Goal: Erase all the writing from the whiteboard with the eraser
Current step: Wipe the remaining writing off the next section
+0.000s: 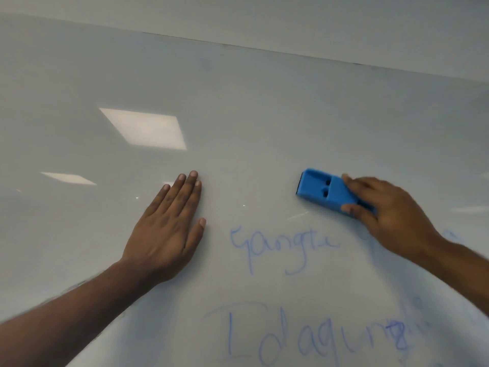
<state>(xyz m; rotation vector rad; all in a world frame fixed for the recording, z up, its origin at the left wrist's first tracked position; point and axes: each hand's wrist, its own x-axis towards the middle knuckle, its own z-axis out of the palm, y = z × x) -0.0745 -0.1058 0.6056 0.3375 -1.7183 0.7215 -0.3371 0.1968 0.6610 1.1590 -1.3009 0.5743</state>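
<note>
Our right hand [383, 207] fingers grip blue foam block eraser [330, 192]; its long axis slants down-right; blue handwritten writing [283, 247] lies just below-left on glossy whiteboard [238, 115]; left hand [166, 229] fingers flat, farther.

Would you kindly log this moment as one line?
right hand grips eraser on whiteboard | left hand flat on board | blue writing remains

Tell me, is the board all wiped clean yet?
Not yet. Blue writing remains on the whiteboard below the eraser, with another blue word lower down.
</note>
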